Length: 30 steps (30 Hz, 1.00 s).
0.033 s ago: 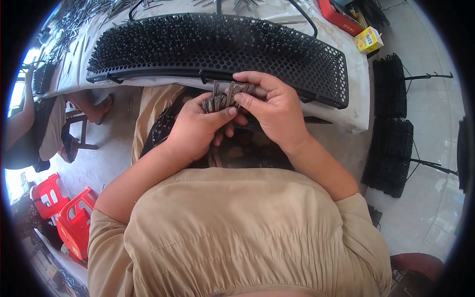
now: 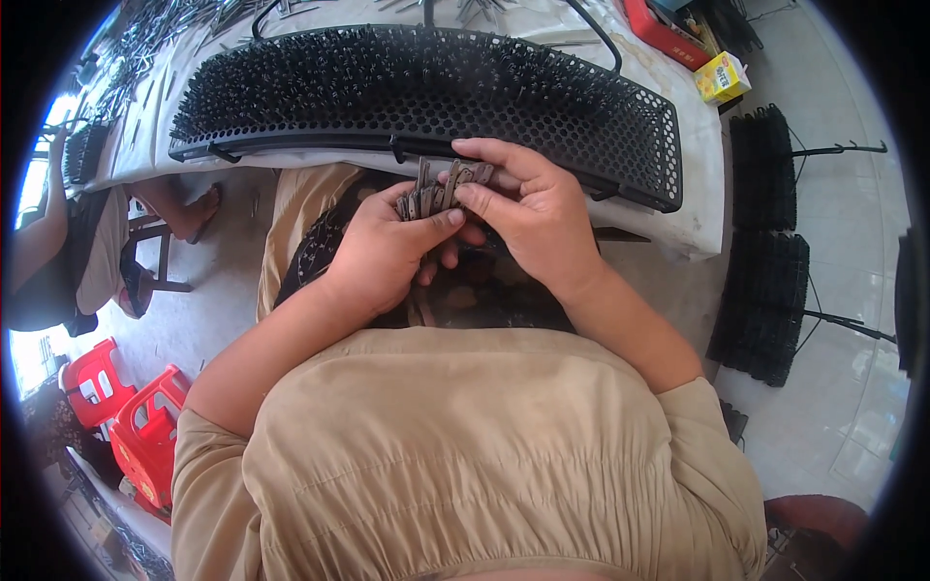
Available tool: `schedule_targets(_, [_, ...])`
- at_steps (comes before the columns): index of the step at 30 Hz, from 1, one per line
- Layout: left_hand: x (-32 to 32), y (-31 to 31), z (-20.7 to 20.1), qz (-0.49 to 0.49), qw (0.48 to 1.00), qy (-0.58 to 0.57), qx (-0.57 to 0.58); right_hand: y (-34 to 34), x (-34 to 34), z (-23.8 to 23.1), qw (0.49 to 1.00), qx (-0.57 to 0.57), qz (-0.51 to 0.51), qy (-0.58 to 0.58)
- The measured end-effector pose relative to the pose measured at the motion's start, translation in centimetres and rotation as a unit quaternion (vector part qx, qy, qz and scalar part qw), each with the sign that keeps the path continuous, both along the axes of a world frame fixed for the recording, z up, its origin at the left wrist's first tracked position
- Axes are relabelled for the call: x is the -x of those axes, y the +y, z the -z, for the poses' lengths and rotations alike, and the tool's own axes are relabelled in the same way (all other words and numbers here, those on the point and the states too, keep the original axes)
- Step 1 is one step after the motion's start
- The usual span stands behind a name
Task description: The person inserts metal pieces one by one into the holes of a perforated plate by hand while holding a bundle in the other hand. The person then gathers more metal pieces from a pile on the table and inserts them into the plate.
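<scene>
Both my hands meet over my lap, just in front of the table edge. My left hand (image 2: pixel 383 257) grips a bundle of small flat grey-brown metal pieces (image 2: pixel 434 191) from below. My right hand (image 2: pixel 533 213) pinches the top of the same bundle with thumb and forefinger. Right behind the hands lies a long black perforated rack (image 2: pixel 620 116), curved in this view. Rows of dark upright pieces (image 2: pixel 387 77) are stuck into its holes. A dark patterned cloth (image 2: pixel 320 247) on my lap shows under my hands.
The rack rests on a table with a white cover (image 2: pixel 693 228). Loose metal pieces (image 2: pixel 145 58) lie at its far left; a yellow box (image 2: pixel 722 77) and a red tray (image 2: pixel 664 29) at its right. Filled black racks (image 2: pixel 765 242) stand on the floor right. Another person (image 2: pixel 58 242) sits left, near red stools (image 2: pixel 126 416).
</scene>
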<state>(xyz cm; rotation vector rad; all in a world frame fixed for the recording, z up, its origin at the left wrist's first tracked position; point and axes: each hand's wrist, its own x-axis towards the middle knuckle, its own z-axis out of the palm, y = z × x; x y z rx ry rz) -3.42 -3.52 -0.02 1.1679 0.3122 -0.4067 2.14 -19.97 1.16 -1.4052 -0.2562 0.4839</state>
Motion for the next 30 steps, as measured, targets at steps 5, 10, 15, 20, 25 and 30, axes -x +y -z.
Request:
schedule_targets(5, [0.0, 0.0, -0.2, 0.036, 0.999, 0.027, -0.023, -0.6, -0.1, 0.1, 0.990, 0.114, -0.056, -0.058])
schedule_targets(10, [0.0, -0.3, -0.4, -0.015, 0.998, 0.024, -0.050, 0.0, 0.1, 0.5, 0.998, 0.002, 0.061, -0.005])
schedule_targets(15, [0.0, -0.5, -0.7, -0.008, 0.998, 0.011, -0.064, -0.8, -0.4, 0.6, 0.997, 0.069, -0.016, -0.034])
schedule_targets(20, [0.0, -0.5, -0.7, 0.007, 0.999, -0.007, -0.042, -1.2, -0.8, 0.3, 0.999, -0.007, 0.036, -0.035])
schedule_targets(25, [-0.2, -0.3, -0.2, -0.004, 0.998, 0.033, -0.048, -4.1, -4.5, -0.6, 0.944, 0.113, 0.162, -0.264])
schedule_targets(30, [-0.4, -0.5, -0.1, 0.015, 0.997, 0.053, -0.060, -5.9, -7.4, -0.1, 0.813, 0.255, 0.216, -0.477])
